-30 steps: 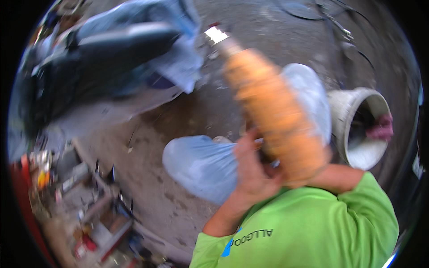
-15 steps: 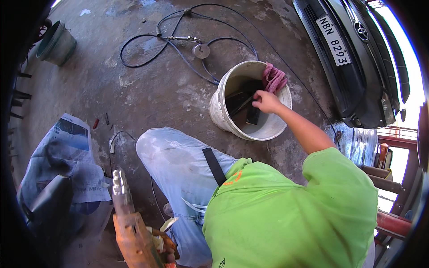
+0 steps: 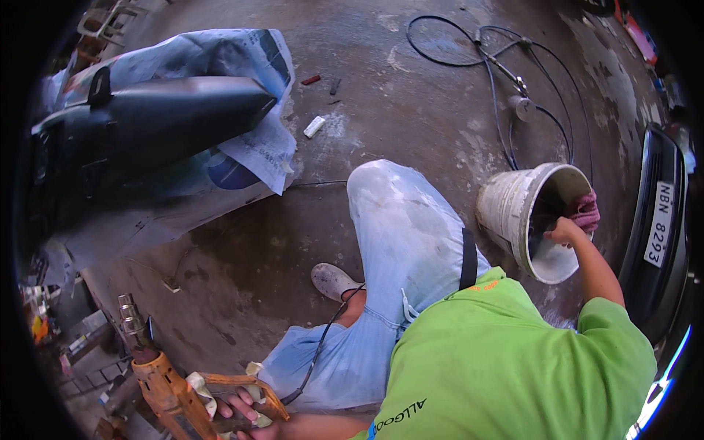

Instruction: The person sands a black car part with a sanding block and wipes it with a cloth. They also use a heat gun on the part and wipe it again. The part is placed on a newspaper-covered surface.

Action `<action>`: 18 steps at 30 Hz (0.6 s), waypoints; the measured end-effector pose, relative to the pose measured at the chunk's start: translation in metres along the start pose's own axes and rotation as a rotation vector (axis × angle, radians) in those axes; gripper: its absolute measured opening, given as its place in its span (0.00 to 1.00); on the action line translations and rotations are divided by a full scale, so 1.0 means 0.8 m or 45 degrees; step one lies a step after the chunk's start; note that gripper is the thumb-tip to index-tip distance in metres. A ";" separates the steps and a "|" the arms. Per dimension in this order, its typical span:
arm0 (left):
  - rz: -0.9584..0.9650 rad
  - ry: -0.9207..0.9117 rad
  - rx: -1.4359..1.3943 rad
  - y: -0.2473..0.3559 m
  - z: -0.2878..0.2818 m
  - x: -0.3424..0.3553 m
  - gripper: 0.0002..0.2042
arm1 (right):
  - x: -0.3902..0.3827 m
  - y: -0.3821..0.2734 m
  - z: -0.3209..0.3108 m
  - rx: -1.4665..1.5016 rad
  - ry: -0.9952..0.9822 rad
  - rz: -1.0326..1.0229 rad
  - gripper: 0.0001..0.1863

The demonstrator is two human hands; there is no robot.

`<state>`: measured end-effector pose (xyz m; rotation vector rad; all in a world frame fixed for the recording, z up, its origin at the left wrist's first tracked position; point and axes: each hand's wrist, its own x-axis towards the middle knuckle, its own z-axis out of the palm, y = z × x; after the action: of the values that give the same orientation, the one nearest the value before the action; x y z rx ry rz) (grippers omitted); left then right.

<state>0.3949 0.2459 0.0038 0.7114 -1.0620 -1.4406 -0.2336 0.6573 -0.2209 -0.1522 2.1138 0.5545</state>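
At the lower left, my left hand (image 3: 246, 409) is wrapped round the handle of an orange heat gun (image 3: 163, 392), its metal nozzle tilted up and away. My right hand (image 3: 563, 232) reaches into the mouth of a worn white bucket (image 3: 502, 213) at the right, with the fingers bent together. What they hold, if anything, is hidden in the bucket's dark inside. A pink cloth (image 3: 584, 213) hangs over the bucket rim beside that hand. To the left lies a long glossy black panel (image 3: 169, 110), resting on printed sheets (image 3: 268, 150).
A dark hose (image 3: 493, 95) lies coiled on the floor beyond the bucket. The black car end (image 3: 645, 271) stands close at the right. A white block (image 3: 314, 127) and a red piece (image 3: 311, 79) lie near the sheets. A cord (image 3: 323, 345) runs over my leg to the heat gun.
The view has swung left, bringing the black panel more fully into sight and shifting the bucket rightward. My right hand stays in the bucket; my left hand keeps hold of the heat gun.
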 end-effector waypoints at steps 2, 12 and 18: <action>0.119 0.082 0.074 0.001 -0.003 -0.008 0.22 | 0.030 -0.032 -0.031 -0.012 0.401 -0.101 0.32; 0.161 0.212 0.163 -0.028 -0.031 -0.031 0.30 | 0.182 0.056 0.000 -0.367 0.534 -0.406 0.14; 0.277 0.700 0.148 -0.036 -0.043 -0.052 0.25 | -0.031 -0.027 -0.181 0.122 0.146 -0.474 0.13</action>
<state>0.4198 0.2775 -0.0425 0.9740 -0.7645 -0.9236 -0.3225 0.5717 -0.1384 -0.5209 2.1472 0.2270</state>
